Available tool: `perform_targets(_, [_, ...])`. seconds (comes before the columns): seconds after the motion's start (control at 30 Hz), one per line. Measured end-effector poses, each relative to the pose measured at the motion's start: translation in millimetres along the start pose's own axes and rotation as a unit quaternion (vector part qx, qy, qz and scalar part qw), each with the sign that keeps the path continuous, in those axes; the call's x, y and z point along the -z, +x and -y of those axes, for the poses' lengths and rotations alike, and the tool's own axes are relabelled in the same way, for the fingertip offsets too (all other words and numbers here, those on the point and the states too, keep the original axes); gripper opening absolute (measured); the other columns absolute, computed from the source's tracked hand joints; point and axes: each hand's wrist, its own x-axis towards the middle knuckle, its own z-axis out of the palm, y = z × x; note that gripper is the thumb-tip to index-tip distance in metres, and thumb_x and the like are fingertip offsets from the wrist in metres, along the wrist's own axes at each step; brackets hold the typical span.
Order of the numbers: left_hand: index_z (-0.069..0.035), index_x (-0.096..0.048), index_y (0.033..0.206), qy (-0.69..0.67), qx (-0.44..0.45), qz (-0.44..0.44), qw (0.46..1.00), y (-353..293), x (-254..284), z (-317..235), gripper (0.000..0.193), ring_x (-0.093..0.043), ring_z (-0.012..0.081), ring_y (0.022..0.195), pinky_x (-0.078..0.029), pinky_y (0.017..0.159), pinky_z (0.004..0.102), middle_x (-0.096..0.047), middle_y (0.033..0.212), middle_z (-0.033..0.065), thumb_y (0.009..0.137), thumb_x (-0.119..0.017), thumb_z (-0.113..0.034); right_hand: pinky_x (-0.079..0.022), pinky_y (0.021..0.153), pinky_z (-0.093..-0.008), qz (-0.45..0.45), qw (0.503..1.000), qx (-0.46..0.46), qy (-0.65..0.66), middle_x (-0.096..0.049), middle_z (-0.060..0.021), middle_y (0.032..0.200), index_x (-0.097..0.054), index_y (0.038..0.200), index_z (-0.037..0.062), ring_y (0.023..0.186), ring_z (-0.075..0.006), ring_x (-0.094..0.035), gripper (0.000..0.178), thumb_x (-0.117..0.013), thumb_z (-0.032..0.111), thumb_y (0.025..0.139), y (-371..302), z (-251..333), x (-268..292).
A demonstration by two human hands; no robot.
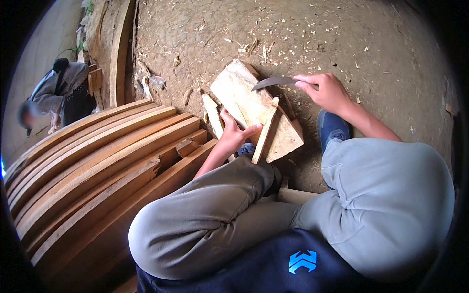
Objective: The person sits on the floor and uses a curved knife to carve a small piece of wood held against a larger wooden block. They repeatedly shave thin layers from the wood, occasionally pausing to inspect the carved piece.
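Note:
A squared wooden block (244, 95) lies tilted on the ground between my feet. My left hand (232, 137) grips its left side, the thumb on top and reaching against a thin wooden stick (265, 132) that lies lengthwise across the block's near part. The fingers below are partly hidden. In my right hand (323, 91) is a curved knife (276, 81), with the fingers wrapped round its handle. Its blade points left over the far right part of the block, and the tip appears over the top face.
Long sawn planks (107, 161) are stacked at my left. A rough wood strip (212, 115) lies beside the block. Shavings (264, 52) litter the earth floor (381, 53). Another person (66, 93) bends down at the far left, near an upright board (120, 58).

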Motion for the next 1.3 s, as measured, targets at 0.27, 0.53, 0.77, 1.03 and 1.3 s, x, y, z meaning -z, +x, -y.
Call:
perform_targets(0.27, [0.007,0.000,0.138,0.026,0.057,0.005,0.998,10.2,3.1,5.9,0.114,-0.037,0.0280,0.131,-0.034,0.113,0.0388,-0.030,0.136,0.0230,0.074,-0.090,-0.026,-0.055,0.077,-0.0366,-0.021,0.999,-0.027,0.020,-0.072,-0.0184,0.101,-0.073,0.112,0.0071,0.090,-0.0305,-0.073,0.029,-0.067,0.028,0.093,-13.6,-1.9,-17.1])
perform_targets(0.53, [0.007,-0.008,0.130,0.113,-0.064,-0.024,0.991,16.8,-0.9,22.9,0.105,-0.036,0.0263,0.131,-0.034,0.112,0.0368,-0.030,0.133,0.0227,0.074,-0.090,-0.026,-0.055,0.083,-0.0356,-0.028,0.999,-0.039,0.005,-0.072,-0.0163,0.108,-0.073,0.113,0.0071,0.095,-0.0295,-0.073,0.033,-0.065,0.033,0.094,41.1,19.3,-39.4])
perform_targets(0.77, [0.007,-0.005,0.132,0.066,-0.059,-0.018,0.996,8.8,-6.9,5.1,0.107,-0.039,0.0273,0.131,-0.038,0.111,0.0350,-0.032,0.136,0.0240,0.076,-0.089,-0.027,-0.055,0.081,-0.0348,-0.012,0.999,-0.028,0.025,-0.073,-0.0156,0.103,-0.073,0.111,0.0071,0.092,-0.0275,-0.073,0.033,-0.066,0.034,0.094,37.7,11.6,-36.4])
perform_targets(1.03, [0.009,-0.001,0.134,0.094,-0.074,-0.014,0.993,17.1,-0.6,23.4,0.113,-0.036,0.0279,0.133,-0.035,0.112,0.0351,-0.030,0.138,0.0255,0.075,-0.090,-0.028,-0.054,0.071,-0.0370,-0.069,0.997,-0.010,0.022,-0.073,-0.0165,0.091,-0.074,0.111,0.0106,0.081,-0.0301,-0.073,0.032,-0.066,0.036,0.094,-9.6,-18.5,-28.8])
perform_targets(1.3, [0.004,-0.007,0.126,0.099,-0.054,0.007,0.994,15.7,0.7,19.8,0.094,-0.044,0.0273,0.127,-0.040,0.109,0.0376,-0.036,0.134,0.0255,0.081,-0.085,-0.020,-0.051,0.061,-0.0378,-0.026,0.998,-0.051,-0.017,-0.072,-0.0134,0.076,-0.073,0.114,0.0102,0.063,-0.0284,-0.068,0.031,-0.064,0.033,0.096,73.0,30.1,-42.7])
